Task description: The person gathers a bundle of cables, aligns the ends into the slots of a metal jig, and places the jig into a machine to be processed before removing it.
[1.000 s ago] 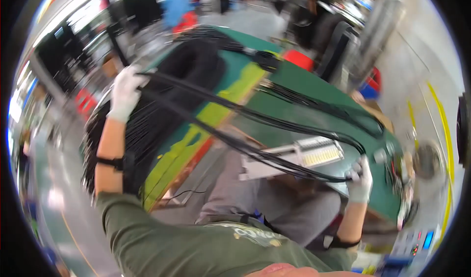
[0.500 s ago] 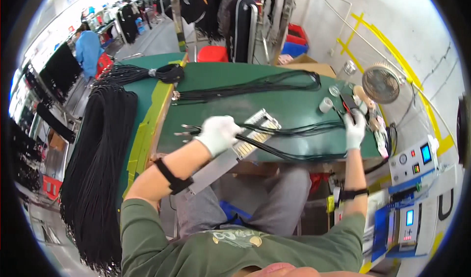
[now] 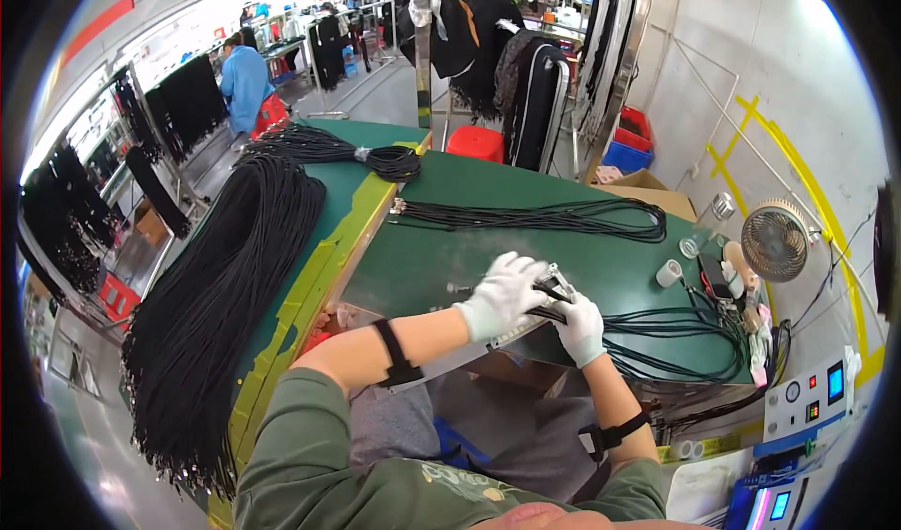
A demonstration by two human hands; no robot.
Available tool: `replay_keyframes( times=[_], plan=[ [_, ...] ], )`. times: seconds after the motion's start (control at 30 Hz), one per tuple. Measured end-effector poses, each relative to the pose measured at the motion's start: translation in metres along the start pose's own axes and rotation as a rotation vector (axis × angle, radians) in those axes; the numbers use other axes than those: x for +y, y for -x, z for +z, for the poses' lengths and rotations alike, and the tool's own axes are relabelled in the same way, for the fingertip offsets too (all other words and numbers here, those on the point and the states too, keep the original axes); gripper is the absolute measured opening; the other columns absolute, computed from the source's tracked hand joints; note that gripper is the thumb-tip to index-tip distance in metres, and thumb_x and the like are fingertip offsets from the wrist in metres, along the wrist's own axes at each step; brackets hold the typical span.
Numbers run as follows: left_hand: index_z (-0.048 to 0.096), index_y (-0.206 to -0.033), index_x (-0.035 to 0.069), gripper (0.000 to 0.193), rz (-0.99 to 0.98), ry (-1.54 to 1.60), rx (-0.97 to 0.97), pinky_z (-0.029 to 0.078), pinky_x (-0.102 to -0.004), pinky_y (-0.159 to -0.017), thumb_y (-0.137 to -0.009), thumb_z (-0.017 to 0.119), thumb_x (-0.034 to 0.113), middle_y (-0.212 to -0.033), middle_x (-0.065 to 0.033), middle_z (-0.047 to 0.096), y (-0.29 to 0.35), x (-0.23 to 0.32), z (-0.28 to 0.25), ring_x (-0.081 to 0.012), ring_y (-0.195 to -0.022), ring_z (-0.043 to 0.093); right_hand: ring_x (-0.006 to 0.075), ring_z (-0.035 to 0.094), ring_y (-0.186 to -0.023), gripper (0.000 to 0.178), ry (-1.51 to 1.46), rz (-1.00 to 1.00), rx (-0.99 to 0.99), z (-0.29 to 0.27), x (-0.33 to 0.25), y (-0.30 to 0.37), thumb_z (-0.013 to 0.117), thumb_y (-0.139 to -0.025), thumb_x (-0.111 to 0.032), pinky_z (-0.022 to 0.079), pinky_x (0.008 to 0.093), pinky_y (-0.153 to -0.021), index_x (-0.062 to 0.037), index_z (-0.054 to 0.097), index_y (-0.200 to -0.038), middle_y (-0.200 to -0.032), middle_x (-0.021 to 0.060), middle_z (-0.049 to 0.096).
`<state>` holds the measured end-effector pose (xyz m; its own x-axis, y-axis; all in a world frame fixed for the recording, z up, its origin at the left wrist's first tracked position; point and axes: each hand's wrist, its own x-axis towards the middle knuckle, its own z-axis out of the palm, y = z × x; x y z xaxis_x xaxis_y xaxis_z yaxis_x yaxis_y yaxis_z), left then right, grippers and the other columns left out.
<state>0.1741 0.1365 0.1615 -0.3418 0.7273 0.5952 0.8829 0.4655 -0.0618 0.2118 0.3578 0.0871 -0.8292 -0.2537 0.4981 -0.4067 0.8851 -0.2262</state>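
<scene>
The green-topped worktop (image 3: pixel 441 249) spreads ahead of me, reaching from my lap to the far aisle. Over its left edge hangs the biggest thing here, a thick mass of long black cables (image 3: pixel 221 295) draped from the far left down toward the floor on my near left. Farther back, a smaller bundle of black cables (image 3: pixel 375 158) lies coiled near the far left corner, and another flat run of black cables (image 3: pixel 554 217) stretches left to right across the middle of the green surface. On my right, a loose sheaf of thin black cables (image 3: pixel 690 338) loops along the near right edge. A small round fan with a beige grille (image 3: pixel 775 240) stands at the far right corner, and a small white roll of tape (image 3: pixel 668 273) sits just left of it on the green.

Close in front of me, at the near edge, lies a flat silvery metal jig (image 3: pixel 526 319), tilted, with its far end under my hands. My left hand (image 3: pixel 502 294), in a white glove, rests on top of it, fingers curled together over a thin black cable (image 3: pixel 554 293). My right hand (image 3: pixel 579 325), also white-gloved, sits just beside it, touching, fingers pinched on the same cable where it runs off toward the right sheaf. A black strap circles each forearm.
</scene>
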Motion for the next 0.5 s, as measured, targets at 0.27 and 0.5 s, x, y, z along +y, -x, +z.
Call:
replay_keyframes(
  times=[0.27,0.5],
  plan=[
    [0.054,-0.136,0.009,0.065,-0.598,0.145,-0.458,0.052,-0.0469,-0.086,-0.079,0.073,0.033,-0.112,-0.0208,0.066,0.105,-0.035,-0.008,-0.0358,-0.102,0.065,0.0329,0.063,-0.089,0.023,-0.035,0.199,0.053,0.006,0.025,0.003,0.078,-0.073,-0.015,0.051,0.0424,-0.076,-0.0133,0.074,-0.096,-0.091,0.0101,0.063],
    [0.044,-0.145,0.004,0.069,-0.616,0.083,-0.481,0.054,-0.0489,-0.067,-0.086,0.063,0.033,-0.074,-0.0192,0.067,0.111,-0.025,-0.001,-0.0380,-0.070,0.068,0.0326,0.063,-0.089,0.022,-0.053,0.240,0.076,0.007,0.031,-0.006,0.078,-0.074,-0.016,0.051,0.0436,-0.075,-0.0130,0.072,-0.094,-0.090,0.0101,0.062]
  ],
)
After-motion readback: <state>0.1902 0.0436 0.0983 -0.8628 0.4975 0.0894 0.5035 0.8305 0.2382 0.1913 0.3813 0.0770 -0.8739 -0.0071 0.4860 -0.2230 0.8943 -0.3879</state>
